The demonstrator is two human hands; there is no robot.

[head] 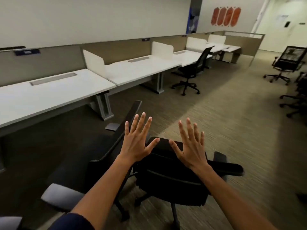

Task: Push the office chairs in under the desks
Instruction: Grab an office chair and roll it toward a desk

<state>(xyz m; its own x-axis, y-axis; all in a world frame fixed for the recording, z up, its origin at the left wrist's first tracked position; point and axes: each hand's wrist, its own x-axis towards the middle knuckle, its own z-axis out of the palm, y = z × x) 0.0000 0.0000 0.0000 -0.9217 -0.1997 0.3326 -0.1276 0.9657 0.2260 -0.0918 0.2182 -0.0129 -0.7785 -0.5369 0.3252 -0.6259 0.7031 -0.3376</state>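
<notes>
A black office chair stands on the carpet just below me, out from the row of white desks on my left. Both hands hover over it with fingers spread and hold nothing. My left hand is above the chair's backrest edge, and my right hand is above the seat. Farther along the row, a second black chair stands partly at a desk.
White divider panels separate the desks against a beige partition wall. More black chairs stand at the right edge of the aisle. A grey-padded armrest sits at lower left. Open carpet runs down the aisle.
</notes>
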